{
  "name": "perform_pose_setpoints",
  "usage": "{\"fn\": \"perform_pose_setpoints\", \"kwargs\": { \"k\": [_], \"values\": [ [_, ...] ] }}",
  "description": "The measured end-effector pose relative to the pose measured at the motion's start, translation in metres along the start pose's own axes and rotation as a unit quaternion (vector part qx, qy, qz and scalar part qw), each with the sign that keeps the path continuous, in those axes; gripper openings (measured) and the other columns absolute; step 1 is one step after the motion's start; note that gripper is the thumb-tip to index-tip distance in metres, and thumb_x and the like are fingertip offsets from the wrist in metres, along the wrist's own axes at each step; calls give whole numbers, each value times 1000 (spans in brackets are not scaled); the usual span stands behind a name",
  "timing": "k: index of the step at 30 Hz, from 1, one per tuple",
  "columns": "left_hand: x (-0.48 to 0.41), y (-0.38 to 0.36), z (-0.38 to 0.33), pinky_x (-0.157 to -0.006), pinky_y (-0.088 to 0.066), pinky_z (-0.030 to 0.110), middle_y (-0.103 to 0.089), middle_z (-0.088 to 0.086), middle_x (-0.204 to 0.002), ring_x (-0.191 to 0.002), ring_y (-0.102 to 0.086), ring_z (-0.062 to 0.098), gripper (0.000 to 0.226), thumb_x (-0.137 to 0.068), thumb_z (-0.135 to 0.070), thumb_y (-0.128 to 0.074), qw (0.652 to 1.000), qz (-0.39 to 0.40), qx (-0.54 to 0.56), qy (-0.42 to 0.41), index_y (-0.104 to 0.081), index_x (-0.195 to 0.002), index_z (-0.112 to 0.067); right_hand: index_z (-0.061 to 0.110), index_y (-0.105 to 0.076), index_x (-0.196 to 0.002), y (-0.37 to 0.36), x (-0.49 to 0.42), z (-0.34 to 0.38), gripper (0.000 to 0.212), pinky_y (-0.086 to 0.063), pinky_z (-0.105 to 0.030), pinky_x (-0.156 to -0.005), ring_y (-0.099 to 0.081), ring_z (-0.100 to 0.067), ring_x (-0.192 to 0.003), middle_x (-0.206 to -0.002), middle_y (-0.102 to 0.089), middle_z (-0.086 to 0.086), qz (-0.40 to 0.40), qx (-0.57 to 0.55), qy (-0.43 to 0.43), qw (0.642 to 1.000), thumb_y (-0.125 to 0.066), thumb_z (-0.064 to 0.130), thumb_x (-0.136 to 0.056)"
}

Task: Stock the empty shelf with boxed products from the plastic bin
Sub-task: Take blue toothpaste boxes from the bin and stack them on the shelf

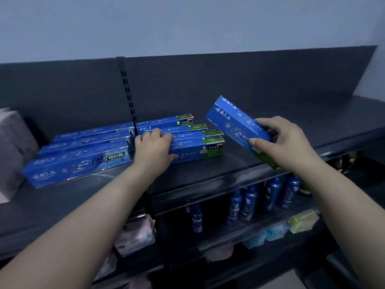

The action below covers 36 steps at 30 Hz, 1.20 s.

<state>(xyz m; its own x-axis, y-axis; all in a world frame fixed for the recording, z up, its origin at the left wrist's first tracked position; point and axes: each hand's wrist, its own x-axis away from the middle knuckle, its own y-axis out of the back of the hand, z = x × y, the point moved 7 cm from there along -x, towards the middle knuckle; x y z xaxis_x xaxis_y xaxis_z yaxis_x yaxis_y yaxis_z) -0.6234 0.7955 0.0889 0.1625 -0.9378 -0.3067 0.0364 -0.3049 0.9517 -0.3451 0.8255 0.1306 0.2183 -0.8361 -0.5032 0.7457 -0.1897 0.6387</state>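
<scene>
Below the shelf (208,174), right of its post (129,97), blue bottles (250,202) stand on a lower level. Just right of the post, the left hand (153,148) grips the front box (198,149) of a flat group, fingers curled over its top. Farther right, the right hand (289,140) pinches a tilted box (235,122), raised off the shelf. Left of the post lies a row (77,161) of boxes.

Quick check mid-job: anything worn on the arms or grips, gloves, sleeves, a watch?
Nothing worn shows. The left grip and right grip are bare hands, without gloves or rings. The left forearm and right forearm are bare to the frame edge: no sleeves, watch or bands.
</scene>
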Motion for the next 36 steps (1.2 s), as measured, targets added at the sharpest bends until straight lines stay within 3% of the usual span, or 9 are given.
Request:
{"fn": "perform_pose_setpoints", "kwargs": {
  "k": [3,7,14,17,20,22,26,32,36],
  "values": [
    [7,12,24,-100,-29,43,-51,8,-127,-118,-46,33,43,-93,-40,-52,995,-58,57,62,-50,-132,-23,30,-61,-121,-30,-16,18,44,-34,-44,-100,-53,-19,-101,-102,-60,7,97,51,71,991,-72,30,-78],
    [28,35,49,-97,-30,43,-57,11,-119,-112,-51,36,32,-95,-25,-48,976,-145,112,115,-58,-124,-19,32,-52,-131,-82,-20,51,49,-23,-35,-102,-46,-17,-114,-119,-56,9,208,130,175,954,-65,41,-85],
    [59,28,52,-99,-31,48,-61,12,-111,-100,-56,37,39,-84,-30,-46,976,-146,121,112,-62,-117,-16,34,-47,-135,-141,-5,71,47,-17,-33,-105,-36,-18,-125,-136,-43,8,209,188,247,927,-59,38,-90],
    [62,22,42,-104,-32,52,-60,9,-114,-104,-55,34,44,-83,-34,-49,979,-134,138,75,-59,-121,-15,29,-42,-141,-136,4,63,56,-14,-35,-110,-30,-21,-134,-146,-36,3,175,179,226,941,-62,35,-89],
    [63,19,23,-105,-32,53,-57,5,-122,-112,-52,28,46,-87,-33,-55,977,-137,162,1,-53,-129,-15,19,-47,-139,-116,16,55,61,-19,-41,-112,-37,-27,-134,-144,-43,-7,114,149,194,963,-70,32,-83],
    [66,18,8,-109,-30,52,-55,4,-126,-118,-50,26,52,-86,-37,-50,975,-137,165,-52,-49,-133,-15,17,-46,-139,-100,27,51,63,-22,-46,-112,-38,-29,-134,-144,-44,-8,82,155,161,971,-70,30,-83],
    [79,14,-17,-108,-30,49,-53,7,-128,-119,-49,29,59,-86,-43,-39,966,-123,174,-145,-45,-137,-14,22,-34,-146,-70,66,41,63,-11,-40,-117,-27,-26,-141,-152,-34,-5,52,196,69,977,-61,32,-89],
    [128,0,-44,-99,-41,52,-57,10,-125,-115,-54,32,61,-82,-40,-45,923,-83,246,-286,-47,-135,-9,17,-41,-143,-37,168,48,62,-18,-43,-114,-37,-30,-136,-146,-42,-10,-24,262,-63,963,-65,27,-86],
    [176,-11,-75,-110,-31,48,-51,7,-133,-123,-48,28,60,-86,-41,-47,889,-21,294,-351,-41,-140,-14,22,-32,-147,-16,254,53,68,-16,-44,-115,-28,-30,-141,-152,-32,-9,-51,313,-169,933,-63,29,-87]
  ]
}}
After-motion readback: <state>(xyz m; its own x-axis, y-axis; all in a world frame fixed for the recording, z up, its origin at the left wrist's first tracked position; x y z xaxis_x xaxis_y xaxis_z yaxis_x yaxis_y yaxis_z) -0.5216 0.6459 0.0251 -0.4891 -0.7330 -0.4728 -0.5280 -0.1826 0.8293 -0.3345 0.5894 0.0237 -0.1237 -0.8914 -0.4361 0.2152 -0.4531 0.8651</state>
